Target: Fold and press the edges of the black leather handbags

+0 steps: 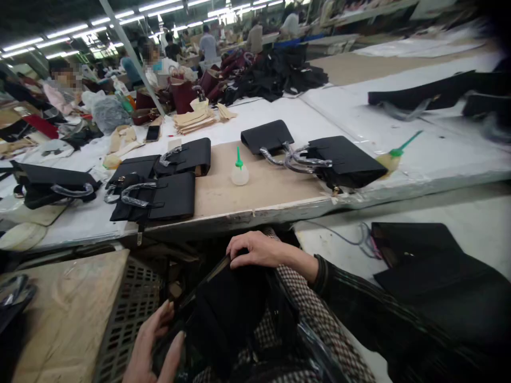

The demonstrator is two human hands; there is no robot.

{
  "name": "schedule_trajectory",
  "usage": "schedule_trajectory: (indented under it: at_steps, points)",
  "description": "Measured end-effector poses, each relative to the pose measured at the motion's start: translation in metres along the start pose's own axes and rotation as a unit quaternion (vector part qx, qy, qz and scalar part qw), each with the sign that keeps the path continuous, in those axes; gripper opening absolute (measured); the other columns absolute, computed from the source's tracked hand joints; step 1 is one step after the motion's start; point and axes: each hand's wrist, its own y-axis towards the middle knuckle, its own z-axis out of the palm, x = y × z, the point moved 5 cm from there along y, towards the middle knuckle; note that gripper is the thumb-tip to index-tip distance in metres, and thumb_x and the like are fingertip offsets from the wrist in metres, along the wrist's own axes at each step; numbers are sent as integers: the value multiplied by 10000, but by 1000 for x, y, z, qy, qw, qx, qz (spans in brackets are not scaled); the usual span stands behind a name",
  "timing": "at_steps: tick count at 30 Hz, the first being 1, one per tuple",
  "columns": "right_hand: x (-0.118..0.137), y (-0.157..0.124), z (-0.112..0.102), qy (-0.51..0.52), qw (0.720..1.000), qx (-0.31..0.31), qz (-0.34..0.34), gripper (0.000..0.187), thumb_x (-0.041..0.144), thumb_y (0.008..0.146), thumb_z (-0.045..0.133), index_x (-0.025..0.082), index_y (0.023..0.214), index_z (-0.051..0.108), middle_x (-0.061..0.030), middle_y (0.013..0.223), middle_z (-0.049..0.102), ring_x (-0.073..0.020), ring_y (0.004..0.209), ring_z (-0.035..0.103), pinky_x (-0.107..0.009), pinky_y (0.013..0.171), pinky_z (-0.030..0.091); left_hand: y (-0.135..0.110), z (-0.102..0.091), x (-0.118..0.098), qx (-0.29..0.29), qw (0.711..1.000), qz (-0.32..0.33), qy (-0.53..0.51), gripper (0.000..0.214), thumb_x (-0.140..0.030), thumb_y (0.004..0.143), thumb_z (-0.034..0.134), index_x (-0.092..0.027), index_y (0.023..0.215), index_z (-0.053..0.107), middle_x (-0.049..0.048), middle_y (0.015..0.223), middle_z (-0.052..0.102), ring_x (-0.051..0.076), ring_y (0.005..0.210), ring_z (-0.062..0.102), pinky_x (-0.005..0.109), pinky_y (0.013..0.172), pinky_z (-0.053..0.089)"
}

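A black handbag (227, 308) lies on the person's lap, tilted, with its long edge running toward the upper right. My right hand (255, 251) is closed over the far upper end of that edge, fingers curled and thumb pressed in. At the bag's near left side is my left hand (154, 343), with dark bag material between its thumb and fingers. Plastic-wrapped handles (315, 346) show at the lower right of the bag. Its underside and inside are mostly hidden.
Ahead, a worktable edge (255, 215) crosses the view. Black bags (171, 197) and a bottle with a green nozzle (239, 173) stand on it. A plastic crate (128, 308) with a brown board (67, 314) is at left. Black panels (415, 244) lie at right. Several people work behind.
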Motion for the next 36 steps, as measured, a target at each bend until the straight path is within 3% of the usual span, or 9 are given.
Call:
schedule_trajectory:
  at_steps: [2, 7, 15, 27, 32, 34, 36]
  points:
    - [1, 7, 2, -2, 1000, 11, -1, 221, 429, 827, 698, 211, 851, 725, -6, 1040, 716, -182, 950, 660, -262, 876, 442, 3, 7, -17, -8, 997, 68, 19, 448, -391, 874, 622, -250, 1290, 533, 95, 1328, 605, 260, 1175, 620, 365, 970, 534]
    - [2, 10, 2, 42, 999, 20, -17, 190, 404, 840, 690, 215, 845, 704, -7, 1038, 712, -173, 937, 656, -264, 878, 451, 18, 31, -51, -33, 966, 219, 133, 210, -262, 869, 655, -241, 1075, 619, 65, 1277, 610, 232, 1171, 605, 380, 1043, 480]
    - [4, -6, -6, 102, 992, 26, -65, 149, 358, 841, 698, 214, 805, 716, -19, 1139, 678, -184, 1053, 633, -298, 961, 436, 25, 42, -48, 2, 940, 279, 198, 214, -208, 898, 625, -233, 1109, 647, 53, 1209, 632, 188, 1101, 624, 300, 1003, 495]
    - [6, -15, -5, 91, 995, -8, -50, 157, 357, 855, 685, 213, 805, 724, -28, 1094, 696, -187, 1015, 638, -322, 954, 437, 20, 45, -65, -15, 872, 418, 255, 357, -6, 840, 649, -180, 1151, 670, 93, 1168, 654, 199, 1056, 626, 335, 947, 503]
    - [2, -17, -5, 78, 996, -26, -42, 168, 348, 861, 682, 199, 790, 710, -23, 1039, 703, -174, 981, 642, -300, 920, 440, 19, 48, -64, 11, 871, 438, 221, 394, 37, 836, 618, -186, 1158, 659, 89, 1163, 658, 215, 1117, 599, 346, 970, 491]
    - [-1, -17, -4, 67, 997, -31, -36, 174, 353, 862, 681, 197, 788, 704, -19, 1012, 706, -170, 964, 643, -290, 899, 443, 20, 48, -63, 16, 891, 409, 195, 332, 8, 851, 608, -196, 1107, 667, 77, 1152, 659, 208, 1112, 599, 340, 979, 482]
    - [-2, -18, -3, 56, 997, -35, -30, 181, 356, 867, 674, 194, 788, 695, -14, 975, 710, -165, 931, 646, -278, 871, 446, 24, 48, -60, 22, 925, 336, 177, 191, -88, 882, 609, -205, 1018, 675, 69, 1158, 651, 199, 1086, 611, 320, 967, 481]
